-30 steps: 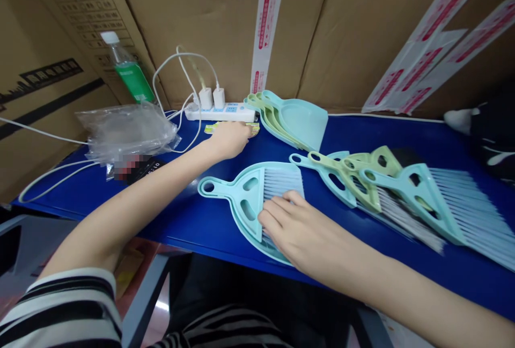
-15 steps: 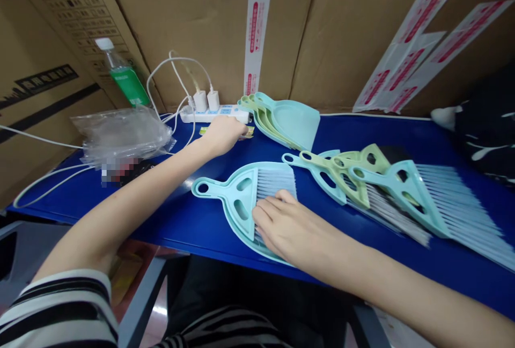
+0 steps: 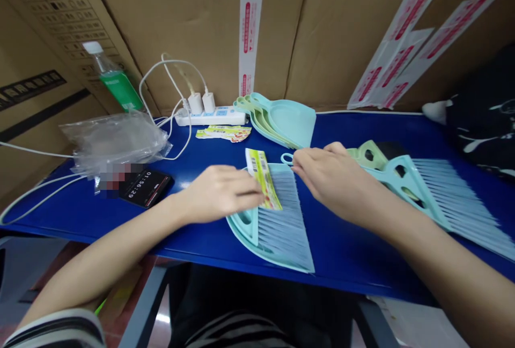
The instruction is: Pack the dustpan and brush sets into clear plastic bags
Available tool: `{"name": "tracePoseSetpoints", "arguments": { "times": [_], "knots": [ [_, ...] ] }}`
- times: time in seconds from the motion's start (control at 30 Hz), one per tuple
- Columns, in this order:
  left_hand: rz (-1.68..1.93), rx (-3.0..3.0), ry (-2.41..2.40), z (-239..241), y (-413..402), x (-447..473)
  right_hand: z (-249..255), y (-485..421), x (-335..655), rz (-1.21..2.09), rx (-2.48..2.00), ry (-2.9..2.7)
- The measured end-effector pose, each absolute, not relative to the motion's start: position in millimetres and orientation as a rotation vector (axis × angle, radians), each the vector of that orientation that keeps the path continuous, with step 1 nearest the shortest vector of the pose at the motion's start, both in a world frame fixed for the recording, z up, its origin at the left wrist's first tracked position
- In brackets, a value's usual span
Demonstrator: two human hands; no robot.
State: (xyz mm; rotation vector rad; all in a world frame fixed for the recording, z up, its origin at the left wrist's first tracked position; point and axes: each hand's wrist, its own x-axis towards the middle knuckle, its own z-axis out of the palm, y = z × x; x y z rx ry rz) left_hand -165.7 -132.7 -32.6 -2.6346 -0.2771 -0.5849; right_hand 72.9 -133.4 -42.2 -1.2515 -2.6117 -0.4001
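At frame centre, a label point(image 3: 261, 168) is being pinched over a brush point(image 3: 284, 224) by the left hand point(image 3: 223, 193); if loosely held, it could slip. Any grasp by the right hand point(image 3: 333, 179) cannot be told.

My left hand point(image 3: 225, 193) pinches a yellow-green label point(image 3: 263, 176) over a light-blue brush point(image 3: 284, 224) lying in a dustpan point(image 3: 261, 254). My right hand point(image 3: 333, 179) curls near the handle end of the overlapping brushes point(image 3: 462, 203) on the right; I can't tell whether it grips one. Farther off, more labels point(image 3: 225, 132) lie between the power strip point(image 3: 221, 118) and me, left of some nested dustpans point(image 3: 295, 120).
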Motion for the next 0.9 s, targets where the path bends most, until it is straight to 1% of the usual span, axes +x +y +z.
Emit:
{"name": "tracePoseSetpoints", "arguments": {
  "times": [0.2, 0.5, 0.73, 0.9],
  "knots": [
    [-0.614, -2.74, -0.116, -43.0, -155.6, -154.4, -48.8, -133.5, 72.9, -0.366, -1.257, -2.644],
    [-0.608, -2.829, -0.115, -48.3, -170.1, -150.3, -53.3, -134.8, 75.5, -0.504, -1.168, -2.695],
    [-0.587, -2.868, -0.126, -52.6, -173.4, -149.7, -52.2, -135.5, 76.0, -0.489, -1.064, -2.736],
    [-0.56, -2.867, -0.122, -56.5, -172.9, -150.3, -54.3, -135.7, 74.7, -0.457, -1.072, -2.754]
  ]
}}
